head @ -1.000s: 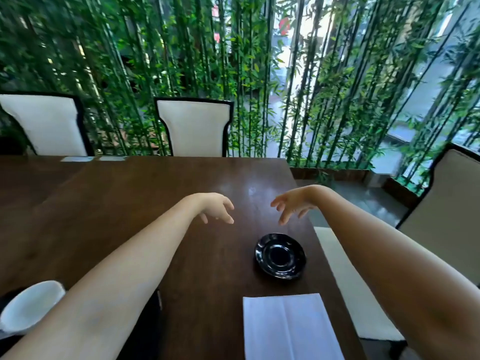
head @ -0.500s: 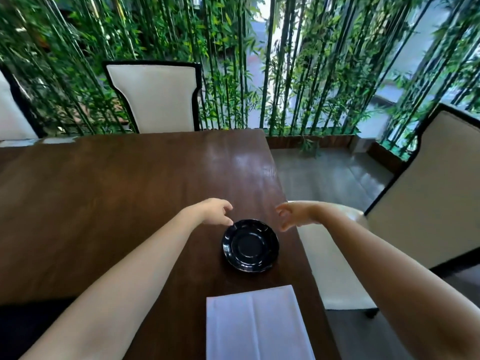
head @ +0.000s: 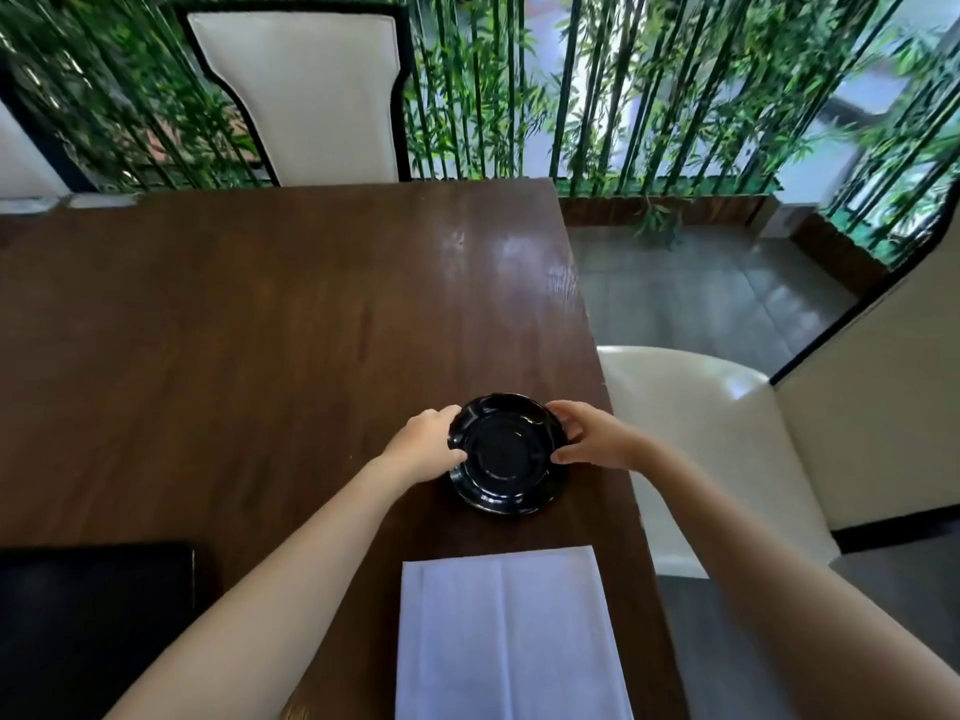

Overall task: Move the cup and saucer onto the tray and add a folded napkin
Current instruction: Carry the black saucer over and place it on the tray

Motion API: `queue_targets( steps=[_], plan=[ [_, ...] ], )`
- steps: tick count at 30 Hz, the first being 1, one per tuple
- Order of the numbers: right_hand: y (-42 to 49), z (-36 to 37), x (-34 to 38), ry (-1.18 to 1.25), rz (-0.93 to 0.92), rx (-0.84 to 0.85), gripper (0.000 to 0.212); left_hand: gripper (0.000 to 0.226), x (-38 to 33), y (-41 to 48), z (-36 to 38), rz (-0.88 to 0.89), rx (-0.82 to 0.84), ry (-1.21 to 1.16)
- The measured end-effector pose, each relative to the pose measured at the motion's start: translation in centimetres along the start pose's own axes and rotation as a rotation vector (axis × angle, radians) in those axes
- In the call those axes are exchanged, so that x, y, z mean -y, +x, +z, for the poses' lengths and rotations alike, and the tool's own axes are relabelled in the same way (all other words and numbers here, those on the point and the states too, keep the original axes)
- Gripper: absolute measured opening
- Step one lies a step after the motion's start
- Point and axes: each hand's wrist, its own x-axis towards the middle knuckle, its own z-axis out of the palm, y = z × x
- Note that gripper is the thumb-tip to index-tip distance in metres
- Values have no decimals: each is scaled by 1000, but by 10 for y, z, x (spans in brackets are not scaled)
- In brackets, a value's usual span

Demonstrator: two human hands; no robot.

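A glossy black saucer (head: 506,454) lies near the right edge of the dark wooden table (head: 234,330). My left hand (head: 423,444) grips its left rim and my right hand (head: 592,439) grips its right rim; the saucer looks slightly tipped up. A white napkin (head: 509,636) lies flat with fold creases just in front of it, at the near edge. A black tray (head: 88,631) sits at the lower left. The cup is out of view.
A cream chair (head: 727,423) stands close against the table's right side. Another white chair (head: 306,96) faces me across the table. Bamboo stalks (head: 649,85) and a grey floor fill the background.
My head has tilted down and both hands have come back from above the table and closed on the saucer's two sides. The white cup seen at the lower left has left the view.
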Motion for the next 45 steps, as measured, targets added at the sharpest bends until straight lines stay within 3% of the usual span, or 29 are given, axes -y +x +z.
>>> queue_targets(
  steps=[2,8,24,35,45],
  plan=[
    [3,5,-6,38,-16,-42,62,64,-1,-1,10,-27,-40,-30],
    [7,16,-12,129,-18,-95,74,45,-6,-5,26,-32,-190,-187],
    [-1,7,14,493,99,-84,72,47,-8,-25,10,-69,-264,-333],
    [-33,-6,98,472,-31,-101,70,64,15,-80,-44,-38,-394,-457],
    [-67,31,206,404,-139,-62,66,66,77,-172,-101,-11,-496,-643]
  ],
)
